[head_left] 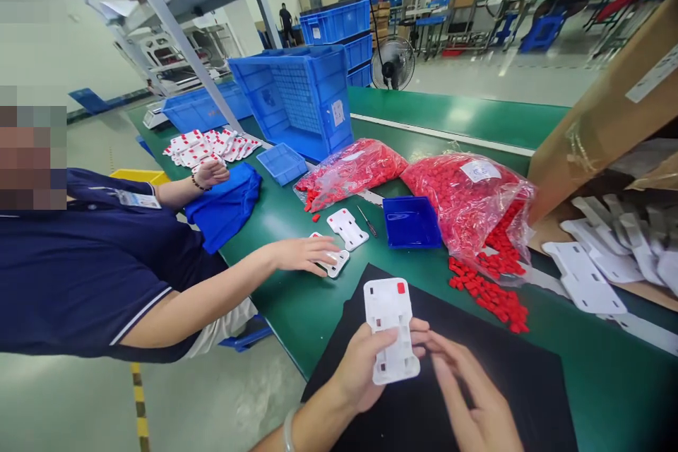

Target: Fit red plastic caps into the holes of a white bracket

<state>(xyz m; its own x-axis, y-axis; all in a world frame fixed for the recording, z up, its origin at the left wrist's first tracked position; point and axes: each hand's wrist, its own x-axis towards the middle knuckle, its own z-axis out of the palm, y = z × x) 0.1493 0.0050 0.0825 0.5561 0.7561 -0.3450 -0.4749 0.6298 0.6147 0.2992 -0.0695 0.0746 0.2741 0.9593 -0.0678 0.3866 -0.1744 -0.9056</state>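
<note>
A white plastic plate with narrowed sides and several slots is held upright in my left hand, thumb across its front. One red piece sits in the plate's upper right corner. Just right of the plate is my right hand, its fingers stretched towards my left fingertips; I see nothing in it. Both hands are above a black mat. Loose red pieces spill from a clear bag of red pieces beyond the mat.
On the left, a seated co-worker's hand rests over a white plate. Another white plate, a screwdriver and a blue tray lie beyond. Blue crates stand behind. A cardboard box with white plates is at right.
</note>
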